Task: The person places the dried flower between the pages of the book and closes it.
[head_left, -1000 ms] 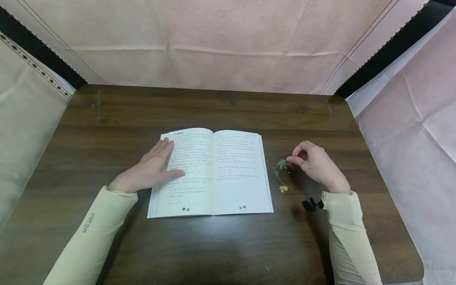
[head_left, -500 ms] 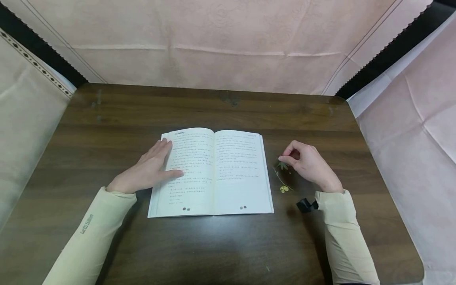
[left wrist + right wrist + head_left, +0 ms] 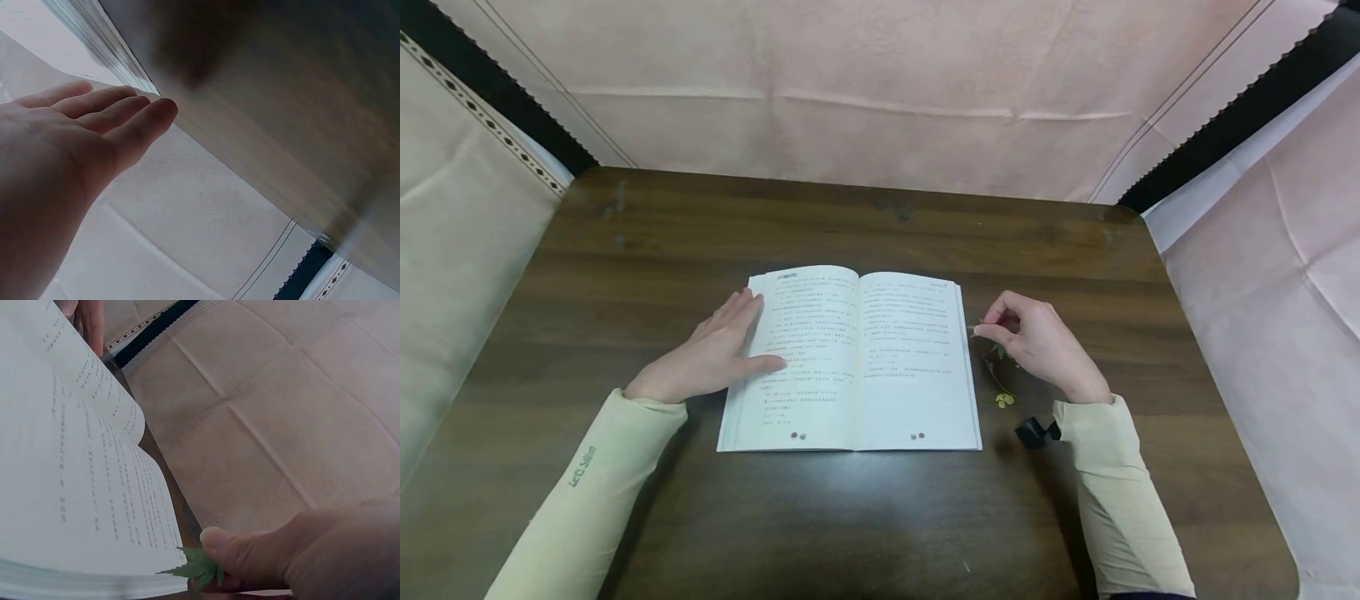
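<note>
An open book (image 3: pixel 910 408) with printed pages lies on the wooden table. My left hand (image 3: pixel 703 358) rests with outstretched fingers on the left page's outer edge; in the left wrist view the fingers (image 3: pixel 140 128) are beside the page stack. Just off the right page, my right hand (image 3: pixel 1037 342) pinches a small green leaf (image 3: pixel 199 567) with pointed lobes between thumb and finger. The head view shows only a pale tip of it. Below that hand lies a thin sprig with a yellow flower (image 3: pixel 1004 401), and a bit of green foliage (image 3: pixel 997 352) shows there, partly hidden.
The brown table (image 3: pixel 850 533) extends around the book on all sides. Pale pink cloth (image 3: pixel 887 75) hangs behind its far edge and along both sides, with black trim at the corners. A black strap piece (image 3: pixel 1036 433) juts from the right cuff.
My right hand has moved left to the book's right edge, pinching the leaf. A pinkish bit at its fingertips a second ago is out of sight. The left hand stays on the page.
</note>
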Available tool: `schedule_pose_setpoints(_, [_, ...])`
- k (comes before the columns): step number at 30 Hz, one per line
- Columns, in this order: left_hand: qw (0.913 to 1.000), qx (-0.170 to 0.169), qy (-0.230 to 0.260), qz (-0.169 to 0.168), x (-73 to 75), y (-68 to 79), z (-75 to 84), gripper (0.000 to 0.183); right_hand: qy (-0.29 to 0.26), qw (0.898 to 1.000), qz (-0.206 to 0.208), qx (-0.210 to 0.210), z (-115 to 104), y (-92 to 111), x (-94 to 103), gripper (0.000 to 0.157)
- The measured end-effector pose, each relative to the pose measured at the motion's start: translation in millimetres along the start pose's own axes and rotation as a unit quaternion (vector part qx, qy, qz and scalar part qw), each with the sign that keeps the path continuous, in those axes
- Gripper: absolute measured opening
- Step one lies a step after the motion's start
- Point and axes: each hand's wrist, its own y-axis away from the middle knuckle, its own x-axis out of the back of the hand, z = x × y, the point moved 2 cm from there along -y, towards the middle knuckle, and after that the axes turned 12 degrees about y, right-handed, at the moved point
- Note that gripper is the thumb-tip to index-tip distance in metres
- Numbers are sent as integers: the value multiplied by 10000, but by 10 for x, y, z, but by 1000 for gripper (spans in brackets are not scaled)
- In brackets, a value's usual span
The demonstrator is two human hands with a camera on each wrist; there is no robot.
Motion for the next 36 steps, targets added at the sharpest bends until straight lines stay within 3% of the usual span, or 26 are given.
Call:
schedule_pose_setpoints(5, [10000,50,13,50,-2,8,-15,108,-40,9999,20,145,-79,-25,-23,16])
schedule_pose_setpoints(12, [9999,140,-55,62,14,23,-17,108,-73,9999,-144,38,-139,-46,-85,16])
schedule_pose_setpoints(19, [9997,258,-8,16,23,57,-5,110,-229,9997,29,108,-228,-57,-90,16])
schedule_pose_setpoints(36, [9995,313,-18,8,25,61,-53,110,-343,9987,113,346,-247,-91,-181,15])
